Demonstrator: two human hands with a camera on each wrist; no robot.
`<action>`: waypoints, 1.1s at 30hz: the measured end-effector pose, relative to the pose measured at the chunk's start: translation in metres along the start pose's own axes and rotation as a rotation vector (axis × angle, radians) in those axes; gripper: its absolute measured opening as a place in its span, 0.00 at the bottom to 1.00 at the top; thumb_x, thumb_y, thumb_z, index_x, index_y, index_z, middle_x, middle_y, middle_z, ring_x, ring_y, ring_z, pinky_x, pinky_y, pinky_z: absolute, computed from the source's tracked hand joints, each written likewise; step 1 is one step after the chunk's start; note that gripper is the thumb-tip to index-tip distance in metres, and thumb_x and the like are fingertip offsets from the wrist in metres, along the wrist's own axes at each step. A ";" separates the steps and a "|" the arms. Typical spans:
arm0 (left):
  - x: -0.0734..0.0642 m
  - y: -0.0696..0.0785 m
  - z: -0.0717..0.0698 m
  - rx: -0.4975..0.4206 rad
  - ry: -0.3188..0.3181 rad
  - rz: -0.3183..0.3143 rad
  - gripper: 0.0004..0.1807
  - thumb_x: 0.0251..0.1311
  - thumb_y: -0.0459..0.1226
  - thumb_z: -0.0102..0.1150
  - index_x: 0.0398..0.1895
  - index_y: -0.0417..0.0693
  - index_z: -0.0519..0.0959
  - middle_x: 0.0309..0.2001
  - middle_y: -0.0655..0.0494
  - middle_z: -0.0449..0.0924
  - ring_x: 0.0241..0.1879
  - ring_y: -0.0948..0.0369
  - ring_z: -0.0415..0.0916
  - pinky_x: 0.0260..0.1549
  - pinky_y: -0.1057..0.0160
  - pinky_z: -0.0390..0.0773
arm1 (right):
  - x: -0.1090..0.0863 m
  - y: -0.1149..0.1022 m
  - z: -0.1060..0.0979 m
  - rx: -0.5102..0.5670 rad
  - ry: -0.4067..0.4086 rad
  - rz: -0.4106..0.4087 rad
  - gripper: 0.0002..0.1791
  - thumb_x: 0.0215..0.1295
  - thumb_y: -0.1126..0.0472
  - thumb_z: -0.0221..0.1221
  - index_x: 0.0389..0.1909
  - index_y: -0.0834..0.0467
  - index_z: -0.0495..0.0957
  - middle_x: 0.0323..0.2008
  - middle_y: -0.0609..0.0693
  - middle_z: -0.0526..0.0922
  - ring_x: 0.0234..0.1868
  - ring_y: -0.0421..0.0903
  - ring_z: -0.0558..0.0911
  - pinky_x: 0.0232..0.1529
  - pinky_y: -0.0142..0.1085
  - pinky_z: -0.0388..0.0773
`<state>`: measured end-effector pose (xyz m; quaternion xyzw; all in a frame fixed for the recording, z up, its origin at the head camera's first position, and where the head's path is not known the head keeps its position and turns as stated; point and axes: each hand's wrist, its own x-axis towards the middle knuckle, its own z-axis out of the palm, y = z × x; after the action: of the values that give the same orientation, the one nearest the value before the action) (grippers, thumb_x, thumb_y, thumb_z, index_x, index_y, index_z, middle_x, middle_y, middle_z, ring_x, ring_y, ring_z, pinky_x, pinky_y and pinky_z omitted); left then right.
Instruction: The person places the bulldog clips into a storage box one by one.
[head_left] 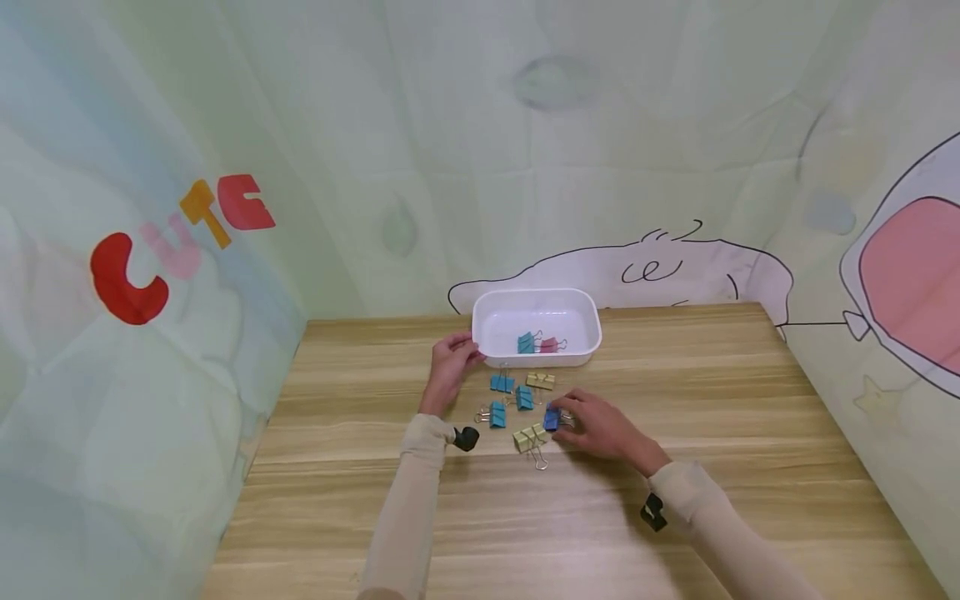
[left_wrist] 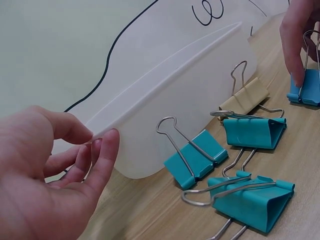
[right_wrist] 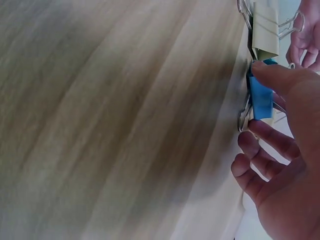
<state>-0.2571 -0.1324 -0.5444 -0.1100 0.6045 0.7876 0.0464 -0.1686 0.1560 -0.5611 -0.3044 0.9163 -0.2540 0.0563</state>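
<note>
My left hand (head_left: 450, 367) pinches the left rim of a white plastic basin (left_wrist: 165, 107) between thumb and fingers. At the right of the group, my right hand (head_left: 603, 425) has its thumb and index finger at opposite ends of a blue binder clip (right_wrist: 261, 97), which lies on the table. Teal binder clips (head_left: 502, 383) and two pale yellow ones, one nearer me (head_left: 529, 437) and one by the basin (head_left: 541, 381), lie between the hands. Inside the basin are a teal clip (head_left: 526, 342) and a pink clip (head_left: 549, 344).
The wood-grain table (head_left: 360, 467) runs back to a printed curtain (head_left: 375, 167) behind the basin. Wire handles of several clips stick up or out toward their neighbours. A black strap piece (head_left: 466, 438) hangs at the left cuff, another (head_left: 653, 512) at the right.
</note>
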 end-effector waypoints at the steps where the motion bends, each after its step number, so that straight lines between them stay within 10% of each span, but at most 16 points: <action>1: 0.000 0.000 0.000 0.005 0.002 -0.003 0.21 0.72 0.24 0.54 0.65 0.24 0.69 0.61 0.26 0.71 0.57 0.38 0.76 0.45 0.67 0.88 | 0.000 0.000 0.001 -0.004 0.008 -0.003 0.27 0.65 0.52 0.71 0.62 0.57 0.80 0.56 0.54 0.81 0.56 0.53 0.81 0.59 0.52 0.83; 33: -0.002 0.001 0.002 -0.010 0.006 -0.002 0.21 0.72 0.23 0.53 0.66 0.23 0.69 0.61 0.26 0.70 0.55 0.40 0.77 0.43 0.69 0.88 | 0.008 -0.008 -0.013 -0.029 0.093 -0.043 0.20 0.64 0.59 0.72 0.55 0.57 0.82 0.51 0.52 0.83 0.53 0.52 0.82 0.57 0.49 0.84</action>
<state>-0.2559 -0.1306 -0.5420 -0.1132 0.6004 0.7904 0.0448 -0.1740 0.1512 -0.5455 -0.3127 0.9148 -0.2556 0.0037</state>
